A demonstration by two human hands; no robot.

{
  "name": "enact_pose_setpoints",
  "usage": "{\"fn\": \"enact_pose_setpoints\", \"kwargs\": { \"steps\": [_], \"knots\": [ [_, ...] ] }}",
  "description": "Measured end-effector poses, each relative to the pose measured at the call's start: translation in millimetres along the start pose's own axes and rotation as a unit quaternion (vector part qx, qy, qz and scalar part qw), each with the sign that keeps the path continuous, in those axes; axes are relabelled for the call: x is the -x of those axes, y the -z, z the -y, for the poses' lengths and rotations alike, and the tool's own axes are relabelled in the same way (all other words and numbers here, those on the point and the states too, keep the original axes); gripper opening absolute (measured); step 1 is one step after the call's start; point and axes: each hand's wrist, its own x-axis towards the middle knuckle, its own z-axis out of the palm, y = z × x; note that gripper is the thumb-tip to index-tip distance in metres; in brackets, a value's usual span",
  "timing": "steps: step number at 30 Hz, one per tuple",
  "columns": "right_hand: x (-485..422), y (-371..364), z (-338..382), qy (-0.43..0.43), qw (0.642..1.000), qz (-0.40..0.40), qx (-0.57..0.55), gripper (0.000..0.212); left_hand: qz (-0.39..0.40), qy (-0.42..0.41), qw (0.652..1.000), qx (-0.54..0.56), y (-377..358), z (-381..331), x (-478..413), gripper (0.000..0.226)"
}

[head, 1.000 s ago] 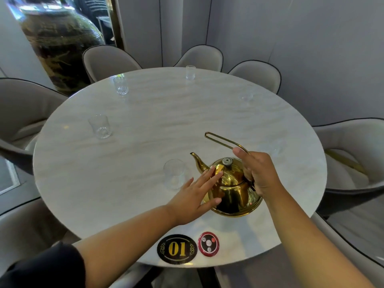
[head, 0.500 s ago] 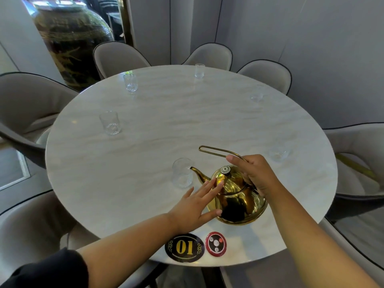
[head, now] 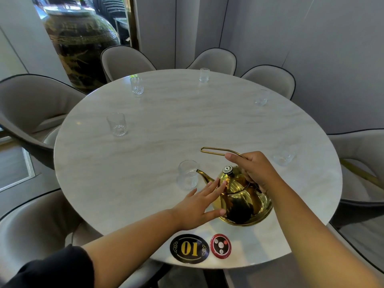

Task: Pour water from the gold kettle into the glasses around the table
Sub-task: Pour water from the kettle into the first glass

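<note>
The gold kettle (head: 243, 201) is near the front of the round marble table (head: 145, 154), tilted a little to the left. Its spout tip sits at the rim of the nearest clear glass (head: 187, 175). My right hand (head: 252, 169) grips the thin wire handle above the lid. My left hand (head: 200, 206) lies flat, fingers spread, against the kettle's left side. More glasses stand around the edge: at left (head: 117, 124), at far left (head: 136, 85), at the back (head: 204, 75), at far right (head: 261, 98) and at right (head: 284, 156).
Grey padded chairs (head: 124, 59) ring the table. A black oval "01" sign (head: 189, 248) and a red round call button (head: 220, 245) lie at the front edge. A large dark ceramic jar (head: 81, 44) stands behind the far-left chairs.
The kettle has moved left towards the nearest glass and its spout has dipped to the rim. Both hands kept their hold. The view has shifted, so the table appears further right.
</note>
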Motion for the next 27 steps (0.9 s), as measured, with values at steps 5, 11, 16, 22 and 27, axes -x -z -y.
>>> {"fn": "enact_pose_setpoints", "kwargs": {
  "steps": [5, 11, 16, 22, 27],
  "knots": [
    [-5, -2, 2, -0.002, 1.0, 0.002, 0.019, 0.052, 0.004, -0.001, 1.0, 0.001, 2, 2, -1, 0.067],
    [-10, -2, 4, 0.0, 0.999, 0.007, 0.039, 0.053, 0.002, 0.001, 1.0, 0.01, 3, 4, -5, 0.066],
    [-13, -2, 7, 0.0, 0.998, 0.008, 0.058, 0.051, 0.002, -0.004, 1.0, 0.015, 5, 3, -5, 0.065],
    [-17, -1, 9, 0.003, 0.998, 0.012, 0.068, 0.053, -0.001, -0.003, 1.0, 0.021, 6, 3, -6, 0.065],
    [-20, 0, 12, 0.006, 0.996, 0.02, 0.086, 0.053, 0.0, -0.002, 1.0, 0.027, 6, 1, -8, 0.064]
  ]
}}
